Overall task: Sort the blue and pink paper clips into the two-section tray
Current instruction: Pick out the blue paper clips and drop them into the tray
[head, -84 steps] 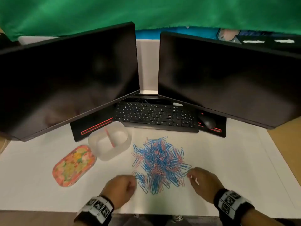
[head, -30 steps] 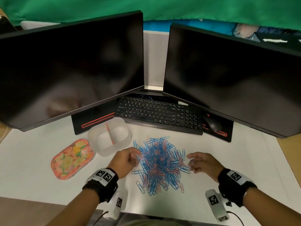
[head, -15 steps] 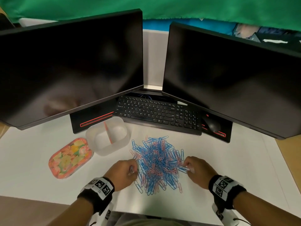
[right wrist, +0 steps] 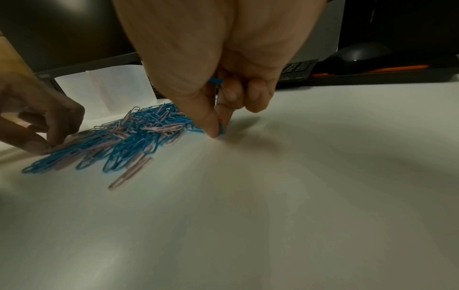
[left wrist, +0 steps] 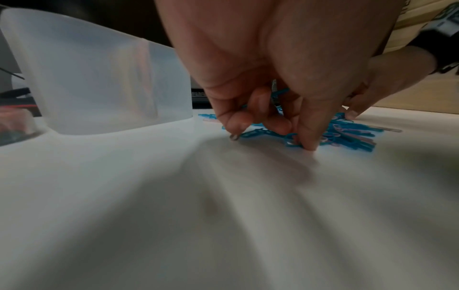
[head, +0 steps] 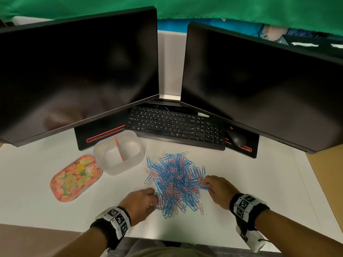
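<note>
Blue and pink, head view: your pile of paper clips (head: 175, 182) lies loose on the white desk sheet (head: 250, 179), just right of the two-section tray (head: 118, 153).
Tray: translucent plastic with a pink divider; you cannot tell whether any clips lie inside.
Lid: a floral lid (head: 75, 178) lies flat beside the tray's left corner.
Hands, head view: your left hand (head: 141, 204) is at the pile's near-left edge and your right hand (head: 218, 191) at its right edge, both with fingers curled down into the clips.
Writing: the keyboard (head: 176, 127) shows key legends too small to read; your wristbands carry square black-and-white marker codes, no words.
Hidden: the two dark monitors overhang the keyboard's far edge and partly cover the mouse (head: 235, 139).
Left wrist view: your left hand (left wrist: 268, 109) has its fingers bunched around blue clips (left wrist: 278, 96), thumb tip down on the sheet; the count is unclear.
Right wrist view: your right hand (right wrist: 221, 109) pinches a blue clip (right wrist: 221, 128) between thumb and forefinger, another blue end showing higher in the fist.
Blur: both wrist views are soft near the fingertips.
</note>
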The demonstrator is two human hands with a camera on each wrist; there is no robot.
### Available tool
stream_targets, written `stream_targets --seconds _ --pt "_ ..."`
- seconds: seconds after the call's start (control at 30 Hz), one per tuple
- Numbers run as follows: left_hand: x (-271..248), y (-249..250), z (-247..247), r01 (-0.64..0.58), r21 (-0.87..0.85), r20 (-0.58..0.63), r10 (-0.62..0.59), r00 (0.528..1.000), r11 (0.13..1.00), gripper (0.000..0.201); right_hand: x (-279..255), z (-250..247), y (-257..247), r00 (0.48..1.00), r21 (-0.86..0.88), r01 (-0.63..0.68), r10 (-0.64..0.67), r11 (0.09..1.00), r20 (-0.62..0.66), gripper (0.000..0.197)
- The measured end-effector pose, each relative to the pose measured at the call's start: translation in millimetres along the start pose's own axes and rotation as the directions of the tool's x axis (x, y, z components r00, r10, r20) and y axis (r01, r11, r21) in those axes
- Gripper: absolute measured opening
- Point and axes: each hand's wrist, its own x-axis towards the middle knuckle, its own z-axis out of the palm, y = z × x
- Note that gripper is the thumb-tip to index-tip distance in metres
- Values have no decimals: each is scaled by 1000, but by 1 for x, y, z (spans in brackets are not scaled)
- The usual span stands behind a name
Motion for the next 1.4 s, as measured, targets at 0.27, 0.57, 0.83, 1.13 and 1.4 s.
stream_targets --seconds 0.27,0.57,0.83,1.13,1.4 --pt "-6 -6 -7 145 -330 -122 -194 973 933 13 -1 -10 -3 997 317 -71 75 946 1 30" --pt "-8 -3 -29 229 -712 -10 -336 942 664 21 16 -37 -37 960 762 -275 119 587 255 9" --pt "-11 3 -58 172 -979 204 -480 853 -112 14 36 -46 -87 919 839 -373 32 395 393 20" --pt "-15 -26 -115 -9 -983 124 -707 696 -182 32 99 -66 -207 909 804 -327 -68 496 411 22" --pt "-21 -55 -145 -68 -967 171 -827 535 -244 34 157 -43 -283 923 753 -298 -25 587 385 21"
